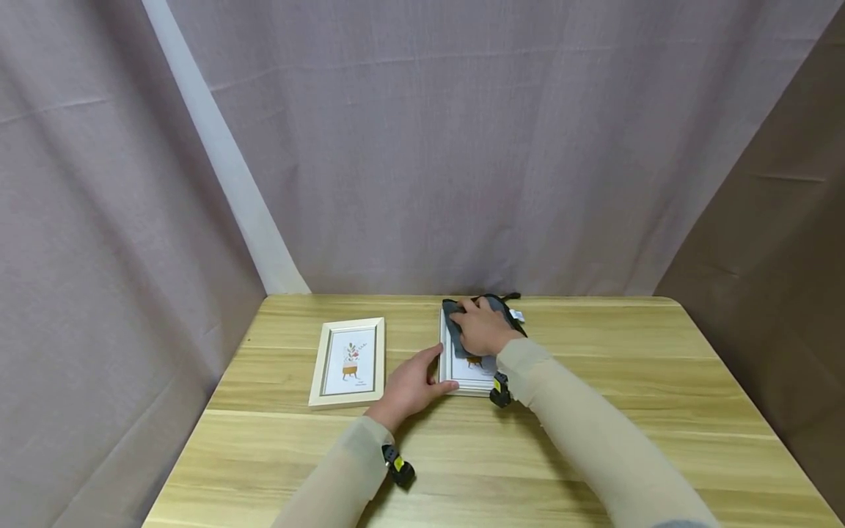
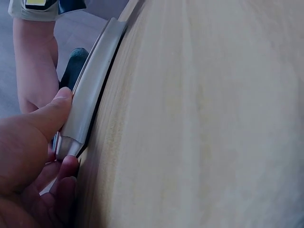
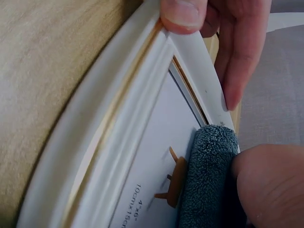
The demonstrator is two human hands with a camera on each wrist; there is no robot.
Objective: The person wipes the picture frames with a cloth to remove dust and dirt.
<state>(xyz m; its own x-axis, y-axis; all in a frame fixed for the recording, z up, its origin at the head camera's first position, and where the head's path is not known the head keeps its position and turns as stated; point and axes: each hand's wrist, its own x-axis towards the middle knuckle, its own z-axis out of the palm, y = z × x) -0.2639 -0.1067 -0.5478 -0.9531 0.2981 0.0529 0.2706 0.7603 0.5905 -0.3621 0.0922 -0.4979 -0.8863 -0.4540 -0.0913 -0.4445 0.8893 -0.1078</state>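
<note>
A white picture frame [image 1: 470, 391] lies flat on the wooden table, its print partly covered. My left hand [image 1: 412, 383] holds its near-left corner; in the left wrist view the thumb lies on the frame's edge [image 2: 92, 85] and the fingers curl by the corner. On top of the frame, my right hand [image 1: 485, 330] grips and presses a dark grey-blue cloth [image 1: 455, 342] with bent fingers. The right wrist view shows the fluffy cloth [image 3: 206, 171] folded over the print beside a small orange stool drawing. Some of the right fingers are hidden there.
A cream picture frame [image 1: 316, 367] with a plant print lies to the left, close to my left hand. The cloth's white tag [image 1: 517, 315] sticks out at the right. Grey curtains [image 1: 422, 161] hang behind the table [image 1: 627, 440].
</note>
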